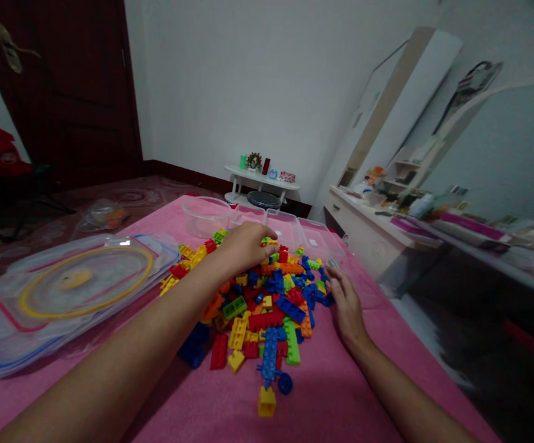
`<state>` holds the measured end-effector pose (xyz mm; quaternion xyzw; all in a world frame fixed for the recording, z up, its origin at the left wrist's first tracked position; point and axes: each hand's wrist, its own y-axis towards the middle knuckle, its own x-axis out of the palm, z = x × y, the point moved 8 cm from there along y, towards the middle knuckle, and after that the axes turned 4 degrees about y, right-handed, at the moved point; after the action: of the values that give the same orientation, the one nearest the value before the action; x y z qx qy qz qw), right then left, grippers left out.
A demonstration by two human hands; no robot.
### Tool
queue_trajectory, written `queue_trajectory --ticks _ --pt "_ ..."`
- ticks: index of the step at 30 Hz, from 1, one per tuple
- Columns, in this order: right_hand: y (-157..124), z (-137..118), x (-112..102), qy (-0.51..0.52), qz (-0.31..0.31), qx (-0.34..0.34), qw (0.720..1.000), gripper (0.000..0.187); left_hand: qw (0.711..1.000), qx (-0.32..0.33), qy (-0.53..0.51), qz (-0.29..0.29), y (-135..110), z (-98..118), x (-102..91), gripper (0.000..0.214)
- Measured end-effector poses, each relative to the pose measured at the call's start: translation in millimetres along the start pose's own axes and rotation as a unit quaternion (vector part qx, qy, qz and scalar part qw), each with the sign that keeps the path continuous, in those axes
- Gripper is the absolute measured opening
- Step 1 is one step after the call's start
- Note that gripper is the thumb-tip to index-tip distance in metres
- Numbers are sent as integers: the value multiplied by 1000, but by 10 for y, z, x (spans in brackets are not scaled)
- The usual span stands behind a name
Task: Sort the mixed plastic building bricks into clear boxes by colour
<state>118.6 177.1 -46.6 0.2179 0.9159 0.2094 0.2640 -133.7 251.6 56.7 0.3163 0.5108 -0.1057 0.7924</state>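
A heap of coloured plastic building bricks (pixel 267 307) lies on a pink cloth (pixel 331 394). My left hand (pixel 243 245) reaches across the top of the heap, fingers curled down onto the bricks at its far side; what it grips is hidden. Flat on the cloth at the heap's right edge rests my right hand (pixel 347 307), fingers stretched out and touching blue bricks. A single yellow brick (pixel 267 401) and a blue round piece (pixel 285 383) lie apart at the near side.
Clear plastic containers (pixel 290 224) and a round clear bowl (pixel 202 215) stand behind the heap. Stacked clear lids (pixel 68 289) with coloured rims lie at the left. A white desk (pixel 373 227) is at the right, a small white table (pixel 262 179) by the wall, a dark door (pixel 64 86) at the back left.
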Motion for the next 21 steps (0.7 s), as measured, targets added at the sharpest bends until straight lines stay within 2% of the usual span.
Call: queue_trajectory --ticks 4,7,9,12,14,18,21 --pt "143 10 63 -44 15 -45 998 47 999 -14 -11 30 11 -102 -124 34" --pt "196 172 153 -68 0 0 998 54 999 -23 -21 44 9 -152 -174 32" --pt "215 253 213 -27 -18 29 999 56 998 -23 -28 53 12 -169 -190 31" --pt "261 259 265 34 -27 17 999 53 998 -21 -26 61 25 -189 -200 29" --pt "317 297 280 12 -13 22 1000 56 998 -24 -24 60 37 -218 -203 29" --pt "427 467 391 -57 -1 96 994 64 997 -51 -22 47 60 -352 -163 33" --pt "456 440 582 27 -15 110 993 58 997 -77 5 30 62 -496 -59 39"
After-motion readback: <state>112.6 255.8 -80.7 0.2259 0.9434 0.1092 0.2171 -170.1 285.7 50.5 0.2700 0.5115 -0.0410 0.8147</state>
